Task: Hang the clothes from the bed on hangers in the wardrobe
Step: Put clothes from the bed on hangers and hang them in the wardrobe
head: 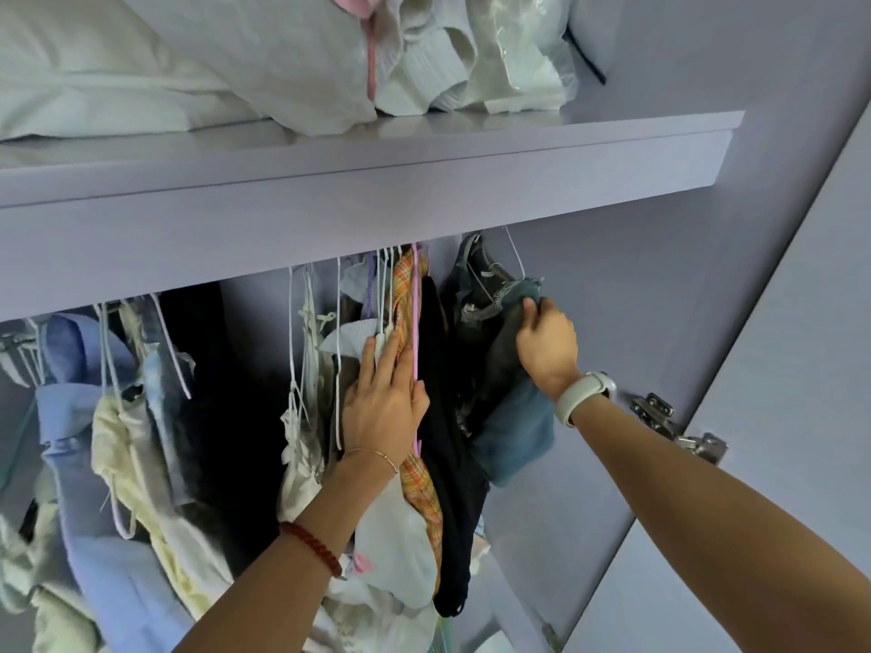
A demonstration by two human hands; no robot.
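Head camera, looking up into a lilac wardrobe: a person's two bare arms reach among hanging clothes beneath the shelf (367, 181), the landmark here. The rail itself is hidden behind the shelf's front edge; only the tops of white hanger wires and a pink hanger (415, 351) show just below it. The bed is out of view.

Below the shelf's right end, the right hand (546, 353) grips a denim garment (511, 431), fingers curled into its frayed upper edge, so the grip sits at the top of the cloth and the blue body of the garment hangs beneath and toward the wrist. A white hanger wire (516, 256) rises from that edge to the shelf; whether its hook is on the rail cannot be told. A white wristband (584, 395) circles that wrist.

Below the shelf's middle, the left hand (384, 402) lies flat, fingers straight and together, pressing against the hung clothes beside an orange plaid garment (410, 299) and a black garment (445, 417). Its fingertips are partly lost in the fabric.

Further left under the shelf hang pale blue and cream pieces, blurred and cut off by the frame. On top of the shelf sit white bedding and bags (283, 54), cropped above. Right of the shelf, a metal door hinge (674, 426) shows on the wardrobe wall.
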